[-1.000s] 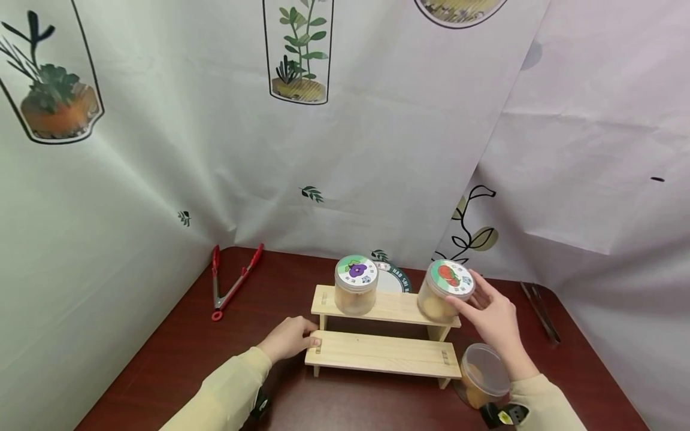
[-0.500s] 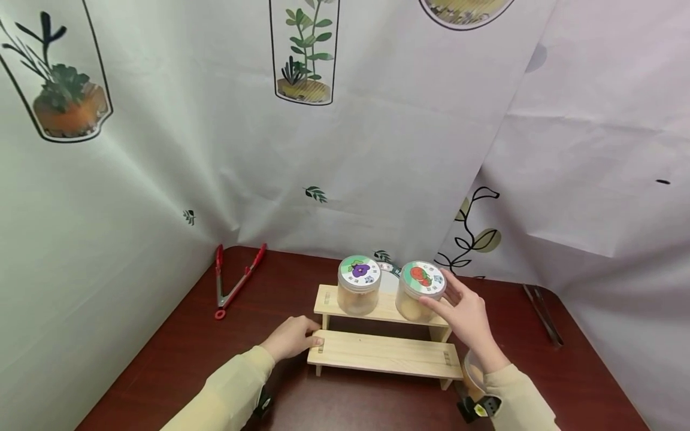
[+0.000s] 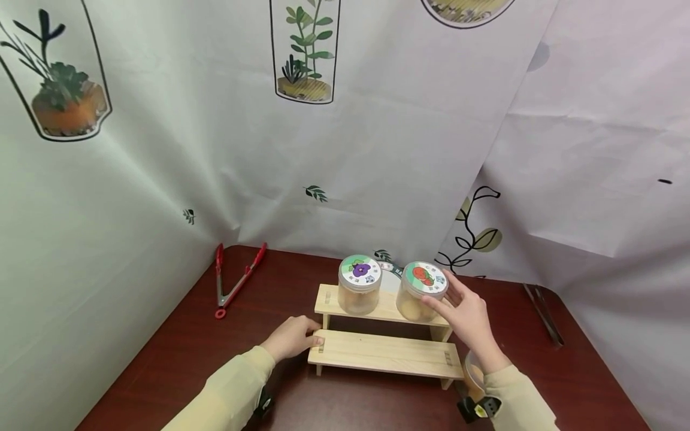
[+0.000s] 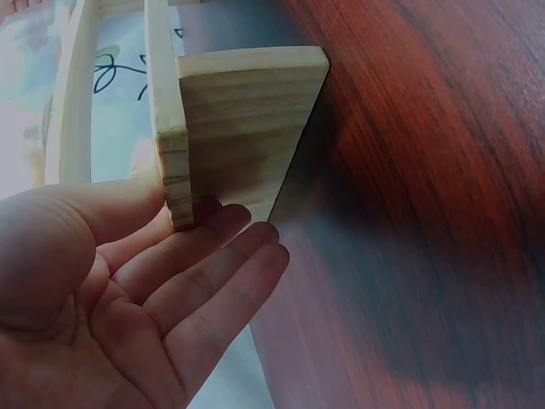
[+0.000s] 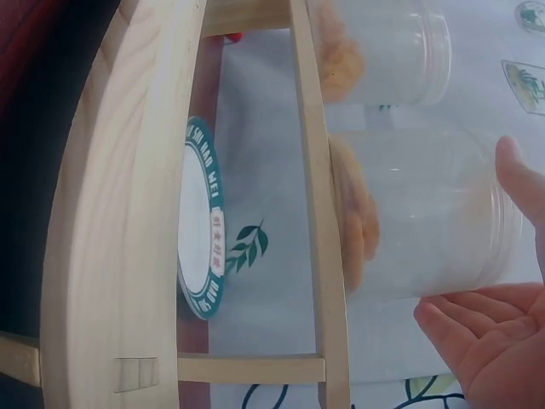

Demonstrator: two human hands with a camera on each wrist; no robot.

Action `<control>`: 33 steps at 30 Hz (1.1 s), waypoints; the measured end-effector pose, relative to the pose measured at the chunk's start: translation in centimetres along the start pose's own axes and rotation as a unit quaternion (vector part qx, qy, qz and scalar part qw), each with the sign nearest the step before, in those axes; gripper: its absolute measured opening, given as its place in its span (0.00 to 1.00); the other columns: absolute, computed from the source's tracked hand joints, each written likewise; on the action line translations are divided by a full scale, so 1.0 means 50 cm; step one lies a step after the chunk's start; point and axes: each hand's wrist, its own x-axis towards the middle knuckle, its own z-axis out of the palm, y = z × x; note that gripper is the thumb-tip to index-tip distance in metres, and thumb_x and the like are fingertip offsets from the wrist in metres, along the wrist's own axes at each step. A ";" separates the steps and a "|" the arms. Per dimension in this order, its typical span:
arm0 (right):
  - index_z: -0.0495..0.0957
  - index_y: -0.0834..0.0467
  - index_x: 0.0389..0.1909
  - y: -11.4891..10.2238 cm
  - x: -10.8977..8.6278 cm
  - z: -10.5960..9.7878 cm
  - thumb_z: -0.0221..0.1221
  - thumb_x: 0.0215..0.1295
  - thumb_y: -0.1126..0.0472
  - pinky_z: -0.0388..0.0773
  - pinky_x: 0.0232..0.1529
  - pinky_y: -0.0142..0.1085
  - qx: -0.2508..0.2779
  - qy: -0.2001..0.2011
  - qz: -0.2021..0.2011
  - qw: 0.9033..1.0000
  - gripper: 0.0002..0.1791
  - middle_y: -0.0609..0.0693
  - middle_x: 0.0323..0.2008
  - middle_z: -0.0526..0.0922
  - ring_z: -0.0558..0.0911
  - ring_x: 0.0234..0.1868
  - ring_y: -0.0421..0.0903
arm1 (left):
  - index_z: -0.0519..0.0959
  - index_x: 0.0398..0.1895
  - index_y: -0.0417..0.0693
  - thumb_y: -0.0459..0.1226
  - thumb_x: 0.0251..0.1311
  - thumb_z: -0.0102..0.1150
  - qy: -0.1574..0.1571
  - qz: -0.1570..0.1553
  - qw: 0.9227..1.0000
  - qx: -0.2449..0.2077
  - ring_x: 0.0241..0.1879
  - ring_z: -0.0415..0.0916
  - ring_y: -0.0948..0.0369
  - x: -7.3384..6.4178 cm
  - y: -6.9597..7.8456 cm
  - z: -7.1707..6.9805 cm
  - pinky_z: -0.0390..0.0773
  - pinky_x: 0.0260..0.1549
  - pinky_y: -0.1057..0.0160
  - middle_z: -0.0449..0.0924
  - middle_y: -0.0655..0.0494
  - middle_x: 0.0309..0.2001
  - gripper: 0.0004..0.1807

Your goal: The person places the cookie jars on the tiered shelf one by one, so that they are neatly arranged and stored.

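A two-step wooden shelf rack stands on the dark red table. My left hand grips the left end of its lower board; in the left wrist view the thumb lies on one face of the board and the fingers behind the other. On the upper step, my right hand holds a clear round jar by its upper right side, near the lid. Its lid carries a red fruit picture, and yellowish food lies at the bottom. A similar jar with a purple picture stands to its left.
Another jar stands right of the rack, partly hidden by my right wrist. Behind the rack is a green-rimmed white plate. Red-handled tongs lie at the back left, metal tongs at the right. Printed cloth hangs around the table.
My right hand has brought the red-fruit jar leftward along the upper step, closer to the purple one; it hardly moves in the last half second. The left hand keeps its place.
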 end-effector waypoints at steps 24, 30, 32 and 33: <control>0.58 0.57 0.70 0.020 -0.034 -0.049 0.67 0.55 0.49 0.67 0.46 0.15 -0.013 0.001 -0.010 1.000 0.45 0.60 0.64 0.69 0.72 0.61 0.56 | 0.83 0.32 0.45 0.39 0.56 0.65 0.005 0.014 1.000 -0.009 0.26 0.69 0.63 -0.007 -0.001 -0.004 0.72 0.30 0.59 0.82 0.56 0.29 0.07; 0.58 0.57 0.71 0.051 -0.065 -0.074 0.67 0.56 0.50 0.66 0.46 0.15 -0.033 0.002 0.006 0.999 0.44 0.58 0.63 0.70 0.72 0.60 0.56 | 0.83 0.30 0.46 0.38 0.55 0.65 0.005 0.017 1.000 -0.006 0.24 0.67 0.62 -0.005 0.001 -0.005 0.69 0.28 0.61 0.80 0.57 0.26 0.05; 0.58 0.57 0.71 0.063 -0.074 -0.082 0.67 0.56 0.49 0.64 0.45 0.13 -0.054 0.003 0.006 0.998 0.45 0.58 0.63 0.71 0.72 0.59 0.57 | 0.83 0.29 0.46 0.38 0.55 0.65 0.006 0.019 1.000 -0.005 0.24 0.67 0.62 -0.005 0.002 -0.005 0.69 0.27 0.61 0.79 0.57 0.25 0.05; 0.57 0.56 0.71 0.068 -0.079 -0.086 0.67 0.55 0.49 0.63 0.45 0.12 -0.064 0.000 0.006 0.998 0.45 0.58 0.63 0.71 0.73 0.59 0.57 | 0.82 0.29 0.46 0.38 0.55 0.65 0.006 0.019 1.000 -0.005 0.24 0.67 0.62 -0.004 0.002 -0.005 0.69 0.27 0.61 0.79 0.57 0.25 0.05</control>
